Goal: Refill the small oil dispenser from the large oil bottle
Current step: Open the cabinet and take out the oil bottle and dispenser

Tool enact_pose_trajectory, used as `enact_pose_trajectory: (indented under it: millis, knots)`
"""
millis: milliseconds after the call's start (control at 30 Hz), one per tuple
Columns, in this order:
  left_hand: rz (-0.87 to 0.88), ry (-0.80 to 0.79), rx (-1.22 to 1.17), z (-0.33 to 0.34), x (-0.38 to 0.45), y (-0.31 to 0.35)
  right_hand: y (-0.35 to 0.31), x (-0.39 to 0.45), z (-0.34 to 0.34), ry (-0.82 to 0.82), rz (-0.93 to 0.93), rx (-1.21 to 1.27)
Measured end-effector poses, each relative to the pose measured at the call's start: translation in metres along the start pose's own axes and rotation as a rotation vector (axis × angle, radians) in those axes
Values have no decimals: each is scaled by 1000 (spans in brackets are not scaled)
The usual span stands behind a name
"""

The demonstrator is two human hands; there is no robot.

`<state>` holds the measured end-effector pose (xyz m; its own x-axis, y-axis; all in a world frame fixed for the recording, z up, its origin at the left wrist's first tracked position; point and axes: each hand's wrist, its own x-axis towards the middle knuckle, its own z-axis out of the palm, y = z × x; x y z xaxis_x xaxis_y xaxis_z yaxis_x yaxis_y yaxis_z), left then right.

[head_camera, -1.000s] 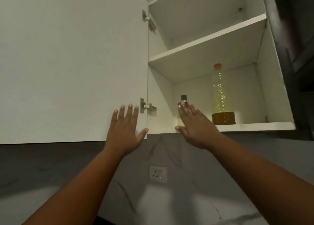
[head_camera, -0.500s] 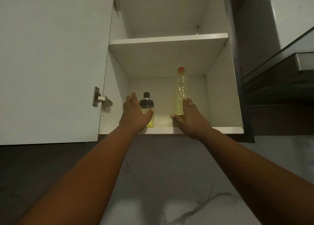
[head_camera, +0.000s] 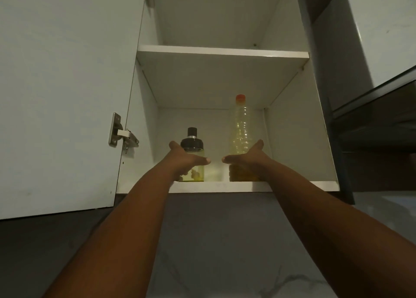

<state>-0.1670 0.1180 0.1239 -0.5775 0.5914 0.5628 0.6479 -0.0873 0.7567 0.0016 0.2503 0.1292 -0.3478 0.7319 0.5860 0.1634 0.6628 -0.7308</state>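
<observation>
While both arms reach up into the open cupboard (head_camera: 67, 95), the left hand (head_camera: 184, 160) wraps round the small oil dispenser (head_camera: 192, 153) and the right hand (head_camera: 247, 160) round the large oil bottle (head_camera: 242, 135), both standing upright side by side on the lower shelf (head_camera: 216, 186), each straight ahead of its own hand. Half a second ago the hands lay flatter against them; now thumbs and fingers cup each one.

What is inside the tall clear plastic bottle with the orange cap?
The tall clear orange-capped plastic bottle holds dark amber oil only in its bottom part; above that it looks empty. The right hand covers part of the oil level, so the exact level cannot be seen.
</observation>
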Motion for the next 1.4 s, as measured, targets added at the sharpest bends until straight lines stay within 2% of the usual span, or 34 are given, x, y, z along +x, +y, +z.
enact_pose_trajectory:
  millis: [200,333,467,567,800,933,1000,1200,1400]
  knots:
    - [26,-13,32,2,6,-4,4,12,3,-15,99,208]
    - [71,-10,59,4,5,-4,7,8,2,38,95,163]
    - [122,25,85,5,2,-3,4,-1,0,-138,75,380]
    - [159,73,113,6,-6,-3,0,-12,-5,-120,38,332]
    - [236,182,144,5,-35,5,-14,-49,-28,-220,27,462]
    - [325,232,-26,4,-60,16,-22,-71,-45,-220,-16,439]
    - [377,241,-84,4,-73,20,-26,-81,-54,-171,-55,393]
    - [458,157,-36,10,-108,29,-34,-112,-69,-112,-131,300]
    - [438,132,-38,5,-143,32,-38,-144,-76,-137,-190,316]
